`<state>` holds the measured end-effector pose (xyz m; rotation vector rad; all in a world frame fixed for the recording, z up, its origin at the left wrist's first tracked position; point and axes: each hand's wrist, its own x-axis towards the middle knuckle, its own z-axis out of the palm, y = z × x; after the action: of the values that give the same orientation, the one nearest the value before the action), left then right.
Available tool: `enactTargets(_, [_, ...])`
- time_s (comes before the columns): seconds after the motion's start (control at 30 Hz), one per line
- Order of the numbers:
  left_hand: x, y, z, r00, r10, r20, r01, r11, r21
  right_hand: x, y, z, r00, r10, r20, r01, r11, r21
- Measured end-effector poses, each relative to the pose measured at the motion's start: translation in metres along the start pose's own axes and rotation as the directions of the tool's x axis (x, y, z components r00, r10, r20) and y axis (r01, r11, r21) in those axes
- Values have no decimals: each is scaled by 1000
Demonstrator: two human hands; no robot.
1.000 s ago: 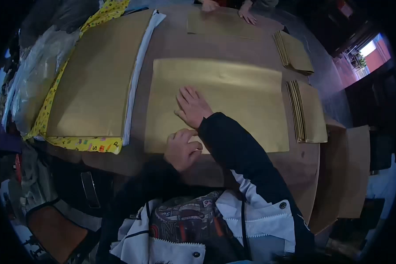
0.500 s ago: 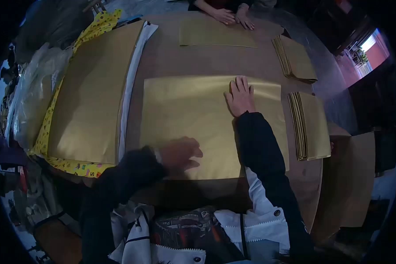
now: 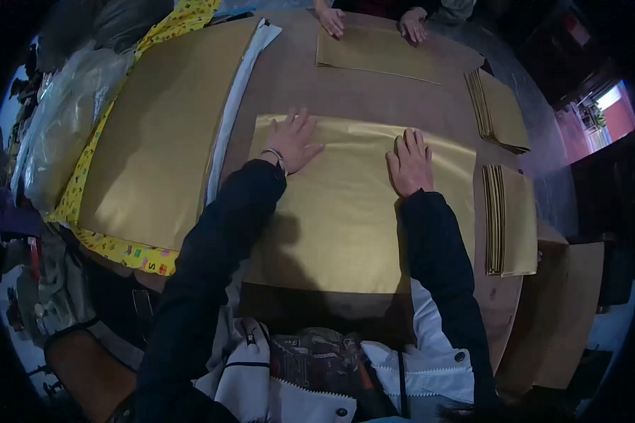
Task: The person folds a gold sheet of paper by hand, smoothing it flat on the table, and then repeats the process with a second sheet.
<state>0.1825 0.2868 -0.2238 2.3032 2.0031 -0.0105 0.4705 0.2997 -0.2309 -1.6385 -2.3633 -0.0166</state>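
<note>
A large gold sheet point(image 3: 346, 233) lies on the brown table point(image 3: 282, 92) in front of me. My left hand point(image 3: 296, 143) rests near its upper left corner, palm down with the fingers spread, and a bracelet circles the wrist. Flat on the upper right part is my right hand point(image 3: 410, 163), its fingers stretched toward the far edge. Neither hand grips anything. Slight creases show along the sheet's far edge between and beside the hands.
A stack of large gold sheets point(image 3: 162, 134) lies at left on yellow patterned wrapping point(image 3: 120, 252). Folded gold bundles point(image 3: 518, 218) sit at right. Across the table, a co-worker's hands touch a folded gold sheet point(image 3: 381, 55). A cardboard box point(image 3: 564, 310) stands at lower right.
My left hand has moved from the sheet's near side up to its far left part. My right hand stays near the far edge. The co-worker's hands have moved apart. The view has shifted slightly.
</note>
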Motion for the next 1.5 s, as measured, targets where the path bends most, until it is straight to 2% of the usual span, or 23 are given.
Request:
enactTargets(0.13, [12,-70,-11,968,-239,76,241,970,-19,1,-2,-1,1000,5,15,-5,999,-36])
enactTargets(0.2, [75,-114,-3,913,-347,216,408,810,-421,0,-6,-4,1000,5,-1,-5,1000,-27])
enactTargets(0.23, [77,-113,-25,917,-355,183,400,806,-437,-1,1,5,999,-15,-33,14,999,-45])
enactTargets(0.27, [75,-107,-54,885,-423,193,362,365,-858,2,-3,-3,1000,-13,-6,12,999,-51])
enactTargets(0.3, [69,-100,-79,858,-452,244,170,-199,-965,1,-6,-8,1000,-4,28,5,999,-52])
enactTargets(0.33, [71,-102,-89,848,-434,304,-89,-683,-725,1,-5,-5,1000,-20,9,21,998,-66])
enactTargets(0.37, [69,-103,-90,885,-360,295,-129,-798,-588,4,-3,0,1000,-21,2,21,998,-67])
enactTargets(0.47, [79,-121,-50,897,-317,307,-84,-805,-587,1,-9,-11,999,13,32,-13,1000,4])
enactTargets(0.57, [73,-75,-26,810,-494,316,42,-488,-872,0,-6,-9,999,-26,-20,26,1000,1])
enactTargets(0.6, [71,-58,-12,907,-402,122,69,-144,-987,0,-4,-9,999,-19,-25,19,1000,-1])
enactTargets(0.63, [69,-40,2,954,-289,-78,-17,209,-978,-1,-4,-6,999,-23,-47,23,1000,-7])
enactTargets(0.7, [32,34,-5,989,-13,-149,-86,764,-640,1,-6,-5,998,-30,-56,30,1000,-9])
enactTargets(0.73, [8,60,-24,993,98,-72,-118,917,-382,2,-6,-5,998,-33,-54,33,999,-10])
enactTargets(0.77, [3,61,-17,993,96,-70,-116,915,-387,0,-5,-3,998,-31,-60,32,999,18])
enactTargets(0.83, [-1,59,-10,978,209,15,-207,974,-90,1,-1,3,992,-54,-112,55,998,10])
enactTargets(0.93, [-2,17,-7,997,59,49,-54,994,-90,1,-3,-3,1000,-24,-12,23,1000,-14])
enactTargets(1.07, [-5,-22,-4,995,-102,13,102,994,-46,8,-16,3,995,-82,-65,79,996,-38])
enactTargets(1.13, [-6,-23,-1,996,-90,-12,90,995,-47,19,-42,7,991,-133,1,133,991,-8])
enactTargets(1.27, [-5,-23,-2,995,-93,-28,92,995,-37,34,-114,17,921,-389,29,381,913,146])
enactTargets(1.33, [-2,-18,-8,998,-62,22,59,992,110,41,-135,27,899,-426,100,399,892,210])
enactTargets(1.37, [-1,-19,-6,998,-51,23,48,992,117,43,-136,32,919,-390,58,369,902,222])
enactTargets(1.43, [-3,-22,-3,996,-81,-41,79,995,-56,41,-128,31,914,-404,49,387,900,199])
enactTargets(1.5, [0,-22,0,992,-119,28,120,992,-25,39,-114,18,899,-419,123,406,906,120])
